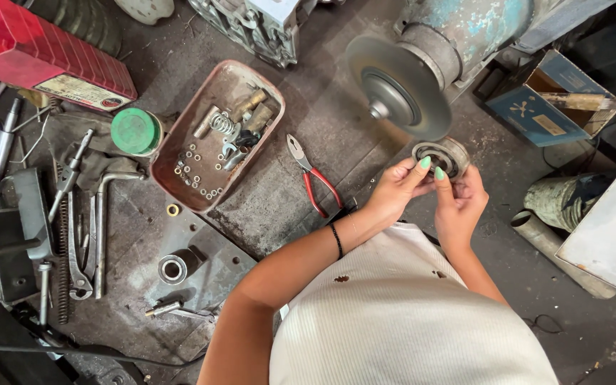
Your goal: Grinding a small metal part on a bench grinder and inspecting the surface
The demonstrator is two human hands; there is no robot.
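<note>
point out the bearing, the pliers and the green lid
bearing [442,157], head view, on its metal face between the fingertips.
pliers [311,180], head view, at the top of the red handles.
green lid [135,131], head view, middle of its top.

A grimy dark metal surface [322,114] (scratched, oil-stained) under daylight; a pale panel [611,235] at the right edge.

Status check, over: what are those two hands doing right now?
Left hand and right hand both grip a round metal bearing. Held just under the grinding disc, apart from it. Red-handled pliers lie on the bench, left of the hands.
</note>
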